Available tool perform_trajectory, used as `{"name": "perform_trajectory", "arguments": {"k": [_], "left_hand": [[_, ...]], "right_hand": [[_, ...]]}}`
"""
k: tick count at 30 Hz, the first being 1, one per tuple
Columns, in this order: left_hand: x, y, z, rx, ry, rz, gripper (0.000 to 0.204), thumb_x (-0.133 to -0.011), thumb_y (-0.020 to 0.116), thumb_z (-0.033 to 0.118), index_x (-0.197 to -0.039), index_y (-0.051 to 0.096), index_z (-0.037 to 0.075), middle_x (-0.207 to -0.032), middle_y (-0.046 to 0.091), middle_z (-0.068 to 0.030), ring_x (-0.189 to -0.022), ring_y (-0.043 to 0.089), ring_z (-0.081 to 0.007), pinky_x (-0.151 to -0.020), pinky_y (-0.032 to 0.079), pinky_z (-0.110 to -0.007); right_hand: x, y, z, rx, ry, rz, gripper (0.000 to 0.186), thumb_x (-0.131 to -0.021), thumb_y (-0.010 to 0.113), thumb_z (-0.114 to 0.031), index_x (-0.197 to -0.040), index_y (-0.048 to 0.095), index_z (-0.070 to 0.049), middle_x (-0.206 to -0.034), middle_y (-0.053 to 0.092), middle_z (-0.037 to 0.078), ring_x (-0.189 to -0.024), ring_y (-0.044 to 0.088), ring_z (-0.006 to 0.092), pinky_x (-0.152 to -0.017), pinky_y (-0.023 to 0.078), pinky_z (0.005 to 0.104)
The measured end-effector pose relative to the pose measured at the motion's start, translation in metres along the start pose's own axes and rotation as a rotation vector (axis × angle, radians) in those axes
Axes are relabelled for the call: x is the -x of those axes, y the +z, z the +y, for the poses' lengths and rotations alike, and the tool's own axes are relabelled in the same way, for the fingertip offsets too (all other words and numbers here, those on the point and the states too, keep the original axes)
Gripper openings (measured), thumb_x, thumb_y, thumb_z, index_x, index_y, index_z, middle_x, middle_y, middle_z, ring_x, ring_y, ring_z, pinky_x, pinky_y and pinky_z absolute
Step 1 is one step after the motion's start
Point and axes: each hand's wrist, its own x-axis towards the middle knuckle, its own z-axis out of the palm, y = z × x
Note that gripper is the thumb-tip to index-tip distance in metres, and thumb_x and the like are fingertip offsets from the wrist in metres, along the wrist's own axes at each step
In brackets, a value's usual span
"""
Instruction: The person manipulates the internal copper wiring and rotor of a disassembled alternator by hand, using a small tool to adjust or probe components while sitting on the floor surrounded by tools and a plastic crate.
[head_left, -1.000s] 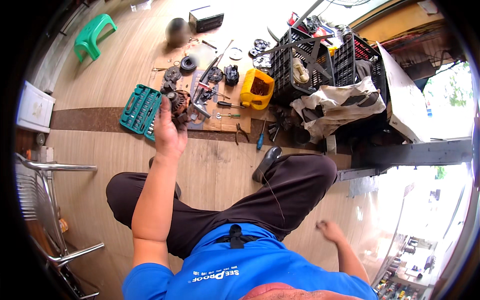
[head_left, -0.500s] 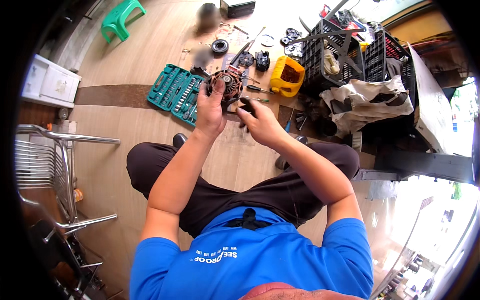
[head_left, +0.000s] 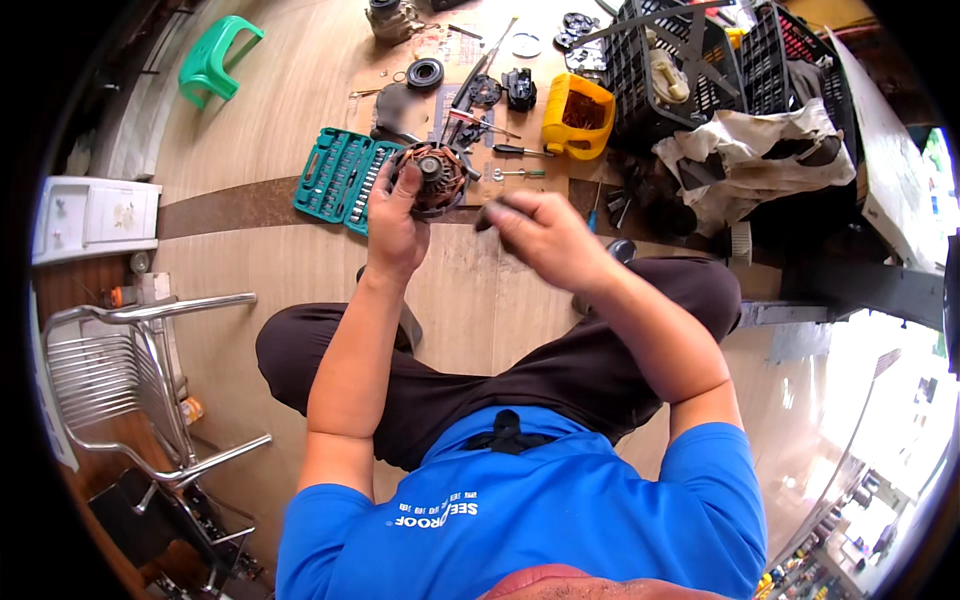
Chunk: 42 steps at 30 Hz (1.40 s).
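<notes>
With the left hand grasping the motor near the tool case and the right hand pinching a small dark piece, a loosened left grip could drop the motor.

Round part of rough, coppery metal

Right hand has moved from well out at the person's right side to near the copper-wound part (a gap separates them).

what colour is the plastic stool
The stool is green; it shows in the head view, at upper left.
</notes>
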Motion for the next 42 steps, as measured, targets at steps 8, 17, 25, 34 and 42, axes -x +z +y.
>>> {"name": "perform_trajectory", "arguments": {"k": [8,17,25,34,42], "left_hand": [[-0.007,-0.002,0.01,0.106,-0.136,0.007,0.055,-0.094,0.057,0.048,-0.12,0.059,0.0,-0.113,0.067,-0.0117,-0.104,0.065,-0.0245,-0.091,0.052,-0.039],[-0.016,-0.009,0.015,0.186,0.0,0.171,0.042,-0.09,0.067,0.039,-0.112,0.061,0.004,-0.108,0.068,-0.0081,-0.094,0.067,-0.0224,-0.082,0.054,-0.034],[-0.008,-0.012,0.019,-0.101,0.211,0.177,0.036,-0.091,0.069,0.026,-0.113,0.055,0.001,-0.104,0.067,-0.0085,-0.091,0.067,-0.0195,-0.08,0.057,-0.034],[-0.004,-0.01,0.036,-0.087,0.05,0.027,0.04,-0.092,0.068,0.026,-0.115,0.054,-0.003,-0.104,0.068,-0.0115,-0.092,0.068,-0.0197,-0.082,0.056,-0.034],[-0.008,-0.016,0.051,0.215,-0.088,0.09,0.048,-0.095,0.054,0.05,-0.111,0.064,0.006,-0.105,0.069,-0.0087,-0.093,0.066,-0.0217,-0.066,0.049,-0.031]], "right_hand": [[-0.028,-0.042,0.05,0.15,-0.041,0.313,0.025,-0.1,0.055,-0.02,-0.092,0.063,0.002,-0.072,0.053,-0.005,-0.067,0.041,0.0053,-0.06,0.039,0.0247],[-0.002,0.019,0.084,0.45,0.003,-0.258,0.024,-0.095,0.055,-0.021,-0.098,0.068,-0.001,-0.087,0.066,0.023,-0.081,0.065,0.0381,-0.074,0.051,0.0436],[0.05,0.002,-0.014,0.044,-0.003,-0.465,0.026,-0.099,0.056,-0.023,-0.098,0.067,0.001,-0.067,0.055,0.001,-0.061,0.05,0.0091,-0.058,0.044,0.0276],[0.025,-0.088,-0.002,-0.426,-0.086,0.288,0.019,-0.099,0.056,-0.023,-0.097,0.061,-0.006,-0.059,0.043,-0.006,-0.046,0.034,0.0036,-0.042,0.025,0.0197],[-0.016,-0.099,0.098,0.121,0.081,0.441,0.022,-0.098,0.057,-0.026,-0.088,0.064,-0.008,-0.058,0.049,-0.004,-0.047,0.038,0.0064,-0.043,0.031,0.0255]]}}
